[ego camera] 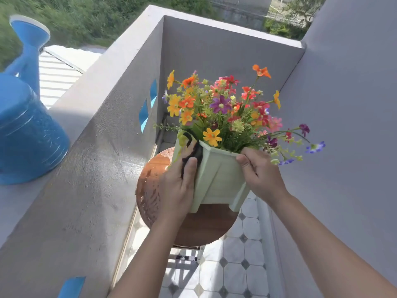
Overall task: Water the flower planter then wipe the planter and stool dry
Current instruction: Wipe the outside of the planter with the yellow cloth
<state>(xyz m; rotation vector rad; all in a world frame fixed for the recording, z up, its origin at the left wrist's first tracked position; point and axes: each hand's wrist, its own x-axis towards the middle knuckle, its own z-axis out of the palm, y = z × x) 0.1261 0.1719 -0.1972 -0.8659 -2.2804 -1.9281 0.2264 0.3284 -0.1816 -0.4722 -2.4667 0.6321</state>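
- Far off to the left of the left hand (176, 186): grey concrete balcony ledge (90, 168), carrying a blue plastic watering can (28, 130). Watering judged done, wiping in hand.
- Beneath both hands: round brown wooden stool (204, 224), dry-looking near the wrists, streaked with water just left of the left hand. Judged not yet wiped.
- Between the two hands: pale green rectangular plastic planter (221, 175), tipped toward the camera, near feet low against the stool top. Mixed orange, red, yellow and purple flowers (221, 104) spreading above and beyond the fingers.
- Right hand (260, 175): clamped on the planter's right top corner, thumb on the near face, fingers hooked over the rim among the stems, forearm entering from lower right.
- Left hand: gripping a dark crumpled cloth (194, 147) and pressing it to the planter's left side, thumb laid up the near left edge, forearm rising from below.
- To do this well:
  - Hold the right-hand brace firm so the tipped planter neither slides nor topples.
  - Draw the cloth from rim down to the legs, face by face.
  - Turn to a dry patch of cloth often.
  - Steer clear of the stems.
  - Leave the wet stool patch until last.
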